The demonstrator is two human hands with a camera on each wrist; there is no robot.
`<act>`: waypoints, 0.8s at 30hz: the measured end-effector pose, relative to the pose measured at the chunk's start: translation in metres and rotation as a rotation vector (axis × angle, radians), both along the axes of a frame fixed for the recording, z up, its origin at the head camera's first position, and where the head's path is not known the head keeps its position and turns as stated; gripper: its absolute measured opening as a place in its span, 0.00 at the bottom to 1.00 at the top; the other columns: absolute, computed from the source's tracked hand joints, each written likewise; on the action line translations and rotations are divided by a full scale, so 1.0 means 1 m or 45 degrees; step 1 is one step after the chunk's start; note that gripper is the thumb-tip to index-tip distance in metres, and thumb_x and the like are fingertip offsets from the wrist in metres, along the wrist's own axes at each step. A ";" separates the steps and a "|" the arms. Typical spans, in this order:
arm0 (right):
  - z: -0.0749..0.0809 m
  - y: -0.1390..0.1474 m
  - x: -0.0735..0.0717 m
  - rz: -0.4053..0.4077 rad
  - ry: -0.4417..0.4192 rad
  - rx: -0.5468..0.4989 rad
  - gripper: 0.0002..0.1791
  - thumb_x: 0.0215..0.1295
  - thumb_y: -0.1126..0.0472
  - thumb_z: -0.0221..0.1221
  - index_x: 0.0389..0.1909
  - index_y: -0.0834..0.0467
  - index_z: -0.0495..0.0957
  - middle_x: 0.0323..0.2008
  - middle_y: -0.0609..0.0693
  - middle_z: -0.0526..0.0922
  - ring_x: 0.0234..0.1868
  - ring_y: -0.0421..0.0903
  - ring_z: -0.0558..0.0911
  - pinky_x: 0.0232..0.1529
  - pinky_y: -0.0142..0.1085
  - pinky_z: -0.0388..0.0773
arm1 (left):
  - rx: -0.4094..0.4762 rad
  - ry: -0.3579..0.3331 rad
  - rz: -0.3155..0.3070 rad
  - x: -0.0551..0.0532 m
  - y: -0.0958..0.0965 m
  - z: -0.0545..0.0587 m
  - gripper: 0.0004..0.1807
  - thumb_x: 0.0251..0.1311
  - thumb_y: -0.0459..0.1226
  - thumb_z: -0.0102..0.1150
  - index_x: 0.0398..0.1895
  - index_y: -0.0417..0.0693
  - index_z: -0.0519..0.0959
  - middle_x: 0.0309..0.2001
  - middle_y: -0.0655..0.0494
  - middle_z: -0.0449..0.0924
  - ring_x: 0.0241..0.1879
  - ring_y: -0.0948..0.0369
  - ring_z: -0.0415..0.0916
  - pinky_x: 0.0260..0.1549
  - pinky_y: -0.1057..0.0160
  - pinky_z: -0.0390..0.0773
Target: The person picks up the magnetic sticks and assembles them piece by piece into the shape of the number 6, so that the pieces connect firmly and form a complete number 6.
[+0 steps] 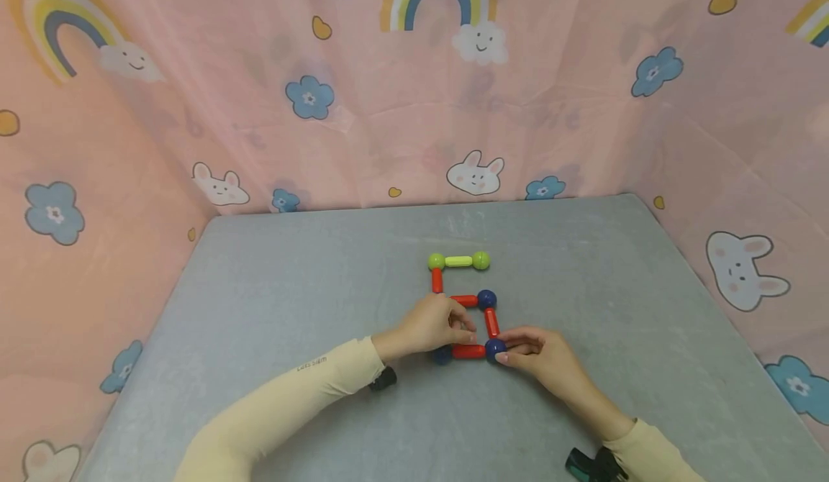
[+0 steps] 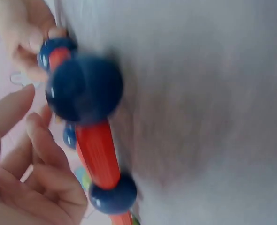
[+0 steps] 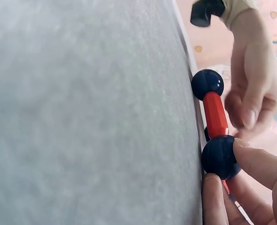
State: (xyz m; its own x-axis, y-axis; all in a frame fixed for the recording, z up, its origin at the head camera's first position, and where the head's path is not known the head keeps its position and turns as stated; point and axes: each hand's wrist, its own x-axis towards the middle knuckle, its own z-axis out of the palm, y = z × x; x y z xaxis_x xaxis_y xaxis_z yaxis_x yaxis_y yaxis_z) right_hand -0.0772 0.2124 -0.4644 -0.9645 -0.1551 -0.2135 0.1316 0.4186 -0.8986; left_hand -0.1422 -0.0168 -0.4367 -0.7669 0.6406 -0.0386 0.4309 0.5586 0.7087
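Red rods and blue balls form a joined figure on the table. My right hand pinches its front-right blue ball between thumb and fingers. A front red rod links that ball to the front-left blue ball. From there another red rod runs to a further blue ball, hidden by my left hand in the head view. My left hand hovers over the figure's left side, fingers loosely bent, holding nothing. A right-side red rod reaches the back-right blue ball.
Farther back, a red rod leads to a green ball, joined by a light green rod to a second green ball. The grey table is bordered by pink printed cloth.
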 end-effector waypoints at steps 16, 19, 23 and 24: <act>0.002 -0.002 0.002 -0.071 -0.037 0.094 0.24 0.54 0.53 0.73 0.46 0.63 0.82 0.38 0.54 0.88 0.33 0.39 0.85 0.34 0.29 0.79 | -0.174 0.345 -0.369 -0.052 0.030 0.004 0.16 0.54 0.40 0.73 0.47 0.55 0.87 0.37 0.61 0.82 0.39 0.65 0.73 0.39 0.76 0.64; 0.001 -0.002 0.001 -0.077 -0.033 0.100 0.24 0.54 0.52 0.73 0.46 0.63 0.82 0.37 0.53 0.88 0.32 0.39 0.85 0.33 0.30 0.78 | -0.249 0.374 -0.425 -0.057 0.034 0.005 0.16 0.54 0.42 0.73 0.48 0.59 0.87 0.39 0.61 0.80 0.40 0.65 0.69 0.39 0.74 0.62; 0.001 -0.002 0.002 -0.080 -0.026 0.101 0.23 0.54 0.52 0.73 0.45 0.63 0.82 0.36 0.53 0.88 0.31 0.39 0.84 0.32 0.30 0.78 | -0.297 0.328 -0.491 -0.063 0.039 0.004 0.16 0.53 0.42 0.74 0.48 0.60 0.87 0.41 0.61 0.80 0.40 0.66 0.65 0.39 0.74 0.59; 0.001 -0.002 0.002 -0.078 -0.026 0.101 0.23 0.54 0.53 0.73 0.45 0.63 0.82 0.36 0.53 0.88 0.30 0.39 0.84 0.31 0.30 0.78 | -0.300 0.316 -0.505 -0.064 0.040 0.004 0.16 0.53 0.42 0.74 0.47 0.60 0.87 0.41 0.61 0.80 0.40 0.66 0.65 0.40 0.73 0.58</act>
State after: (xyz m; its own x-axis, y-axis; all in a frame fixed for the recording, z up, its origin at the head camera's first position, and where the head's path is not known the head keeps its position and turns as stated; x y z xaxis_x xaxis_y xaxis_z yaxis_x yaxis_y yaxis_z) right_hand -0.0755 0.2108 -0.4629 -0.9671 -0.0778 -0.2422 0.1768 0.4787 -0.8600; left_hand -0.2062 0.0230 -0.4329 -0.4717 0.8794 -0.0647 0.7806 0.4506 0.4332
